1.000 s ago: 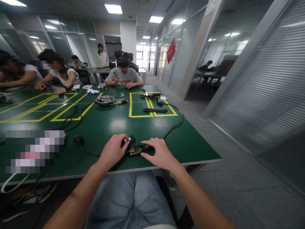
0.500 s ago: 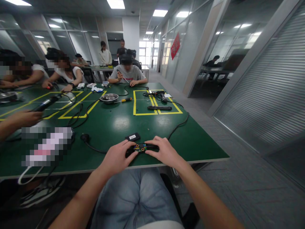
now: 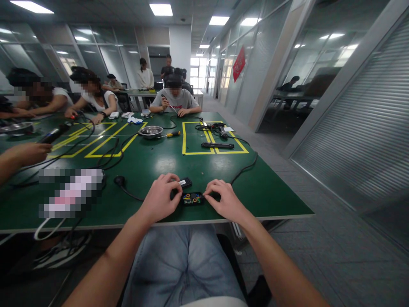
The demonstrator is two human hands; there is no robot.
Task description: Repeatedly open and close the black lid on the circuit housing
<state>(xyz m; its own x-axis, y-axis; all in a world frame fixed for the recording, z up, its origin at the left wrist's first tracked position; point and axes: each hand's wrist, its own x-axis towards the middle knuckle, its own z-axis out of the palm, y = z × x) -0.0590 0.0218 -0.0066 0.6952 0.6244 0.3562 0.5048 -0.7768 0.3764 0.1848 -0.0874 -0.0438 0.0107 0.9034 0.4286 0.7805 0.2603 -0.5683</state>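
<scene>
Take in the green table (image 3: 275, 198) first, stretching to the far side. Then, at its near edge, find left hand (image 3: 159, 198) and right hand (image 3: 225, 200) flanking an open case (image 3: 193, 204), set down between them. Look just beyond for the cover (image 3: 185, 182), labelled side up, near the left fingers. Inside the case, note the exposed board (image 3: 191, 198), ringed coils showing.

Note also left thumb and forefinger bent round the case's left end; right thumb and forefinger close together at its right end, perhaps on a wire.

Best, by judgement, to keep the case flat, steadied from the left, leaving the right fingers free for light work. Better to guide thin parts without tugging, avoid pressing on the coils, and hold cover and board apart.

Impossible to tell the left fingers' exact grip, or any wire between the right fingertips. Hidden behind the left hand: the case's left end and the tail of the corded plug (image 3: 119, 181). Cut off at far left: a co-worker's arm (image 3: 12, 160).
</scene>
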